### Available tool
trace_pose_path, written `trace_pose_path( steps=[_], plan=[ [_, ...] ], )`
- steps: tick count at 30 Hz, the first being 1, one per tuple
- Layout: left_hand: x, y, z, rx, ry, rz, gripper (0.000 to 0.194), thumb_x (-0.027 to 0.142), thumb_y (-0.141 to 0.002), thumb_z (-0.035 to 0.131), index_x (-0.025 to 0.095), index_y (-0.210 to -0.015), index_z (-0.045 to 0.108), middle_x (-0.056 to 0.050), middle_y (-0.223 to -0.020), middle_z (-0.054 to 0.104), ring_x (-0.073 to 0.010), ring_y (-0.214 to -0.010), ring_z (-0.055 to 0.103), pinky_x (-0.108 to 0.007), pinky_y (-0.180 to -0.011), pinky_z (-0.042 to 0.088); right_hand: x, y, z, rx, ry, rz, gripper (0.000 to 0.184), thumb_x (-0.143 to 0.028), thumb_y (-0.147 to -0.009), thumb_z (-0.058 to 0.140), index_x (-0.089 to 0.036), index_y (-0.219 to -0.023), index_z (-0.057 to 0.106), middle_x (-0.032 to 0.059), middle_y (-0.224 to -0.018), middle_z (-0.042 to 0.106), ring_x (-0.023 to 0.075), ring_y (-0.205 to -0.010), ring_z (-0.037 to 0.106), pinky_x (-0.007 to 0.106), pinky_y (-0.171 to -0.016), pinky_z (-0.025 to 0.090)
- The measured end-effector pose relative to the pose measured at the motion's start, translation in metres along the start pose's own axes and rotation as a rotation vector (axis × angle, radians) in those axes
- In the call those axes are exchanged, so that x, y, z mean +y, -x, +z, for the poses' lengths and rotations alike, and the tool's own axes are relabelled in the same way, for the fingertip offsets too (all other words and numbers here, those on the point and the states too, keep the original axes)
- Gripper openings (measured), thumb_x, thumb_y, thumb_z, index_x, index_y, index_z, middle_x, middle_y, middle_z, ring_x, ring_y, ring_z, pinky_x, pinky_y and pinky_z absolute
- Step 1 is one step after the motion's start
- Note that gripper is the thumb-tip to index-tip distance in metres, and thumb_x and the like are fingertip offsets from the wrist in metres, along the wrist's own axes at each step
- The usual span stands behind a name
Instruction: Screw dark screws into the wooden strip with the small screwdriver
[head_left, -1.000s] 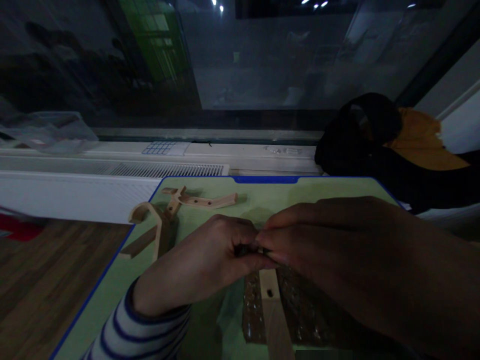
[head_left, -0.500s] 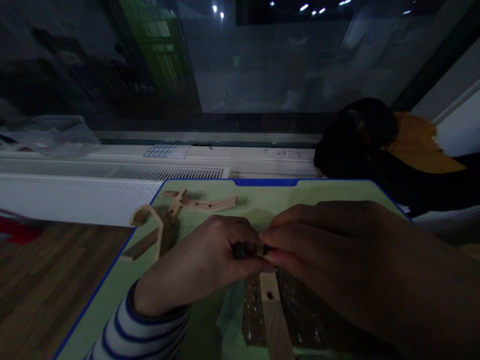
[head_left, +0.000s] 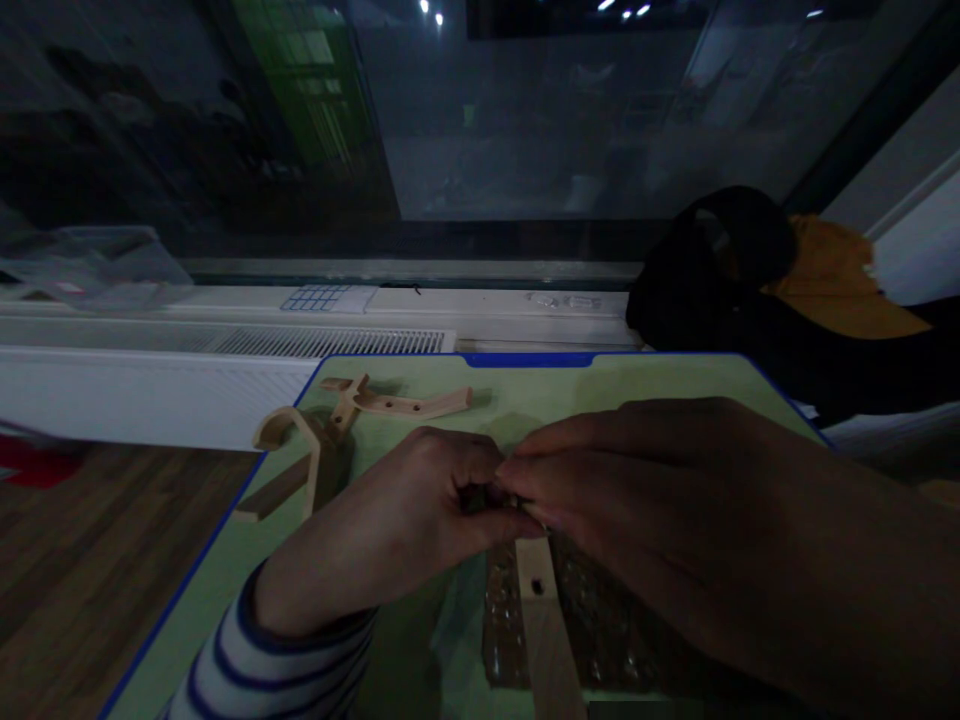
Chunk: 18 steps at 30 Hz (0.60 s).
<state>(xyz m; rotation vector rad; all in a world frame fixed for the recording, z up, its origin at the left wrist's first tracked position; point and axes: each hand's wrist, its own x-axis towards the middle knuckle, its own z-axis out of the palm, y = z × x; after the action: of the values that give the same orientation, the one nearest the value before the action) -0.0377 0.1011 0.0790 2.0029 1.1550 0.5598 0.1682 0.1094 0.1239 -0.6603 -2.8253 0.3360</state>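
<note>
A pale wooden strip (head_left: pixel 551 640) with a screw hole points away from me, on top of a brown, shiny plastic-wrapped pad (head_left: pixel 502 640). At its far end my left hand (head_left: pixel 420 520) is closed, thumb and fingers curled around the wood. My right hand (head_left: pixel 637 500) meets it there in a pinch, its fingertips touching the left ones. Whatever small thing the right fingers hold is hidden between the two hands. To the left, several curved wooden parts (head_left: pixel 412 402) with holes lie by a hook-shaped wooden piece (head_left: pixel 315 460).
The green table (head_left: pixel 637 375) has a blue edge and stands against a white radiator (head_left: pixel 150 385) and windowsill. A clear plastic bag (head_left: pixel 97 265) and a grid-marked paper (head_left: pixel 326 298) rest on the sill. A black and orange cap (head_left: pixel 847 280) sits on dark cloth at right.
Both hands stay at the strip's far end. The right fingertips shifted slightly, showing a small dark gap half a second ago, and press close against the left fingers now.
</note>
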Motion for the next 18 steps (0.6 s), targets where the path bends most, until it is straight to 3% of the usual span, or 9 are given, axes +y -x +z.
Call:
trace_pose_path(
  steps=[1,5,11,18],
  plan=[
    [0.000,0.000,0.000,-0.001,-0.002,-0.002,0.008,0.026,-0.078,0.062,0.020,-0.074,0.066,0.006,-0.065,0.064,-0.0084,-0.058,0.057,-0.017,-0.052,0.040,0.001,0.000,0.001,0.048,0.029,-0.028,0.034,-0.003,-0.076,0.046,-0.022,-0.103,0.054,0.0007,-0.109,0.065,0.0176,-0.086,0.062,0.030,-0.066,0.047],
    [0.000,0.001,0.000,-0.004,-0.015,0.002,0.008,0.027,-0.078,0.062,0.021,-0.077,0.067,0.005,-0.066,0.066,-0.0089,-0.057,0.057,-0.017,-0.051,0.040,0.005,0.002,0.009,0.035,0.104,-0.048,0.043,-0.004,-0.077,0.045,-0.023,-0.116,0.048,0.0021,-0.119,0.061,0.0216,-0.102,0.058,0.032,-0.070,0.047],
    [0.001,0.002,0.001,0.013,-0.016,0.029,0.007,0.027,-0.079,0.062,0.022,-0.079,0.067,0.005,-0.069,0.068,-0.0083,-0.057,0.058,-0.016,-0.051,0.041,0.010,0.006,0.016,0.117,0.144,-0.068,0.043,-0.002,-0.080,0.041,-0.022,-0.117,0.049,0.0039,-0.117,0.062,0.0204,-0.099,0.060,0.030,-0.069,0.047],
    [0.003,0.001,0.000,0.012,-0.031,0.037,0.010,0.028,-0.080,0.061,0.021,-0.078,0.067,0.005,-0.070,0.068,-0.0084,-0.059,0.058,-0.016,-0.052,0.041,0.009,0.011,0.010,0.086,0.127,-0.093,0.038,-0.007,-0.084,0.045,-0.022,-0.118,0.051,0.0034,-0.121,0.060,0.0199,-0.098,0.060,0.030,-0.071,0.047]
  ],
)
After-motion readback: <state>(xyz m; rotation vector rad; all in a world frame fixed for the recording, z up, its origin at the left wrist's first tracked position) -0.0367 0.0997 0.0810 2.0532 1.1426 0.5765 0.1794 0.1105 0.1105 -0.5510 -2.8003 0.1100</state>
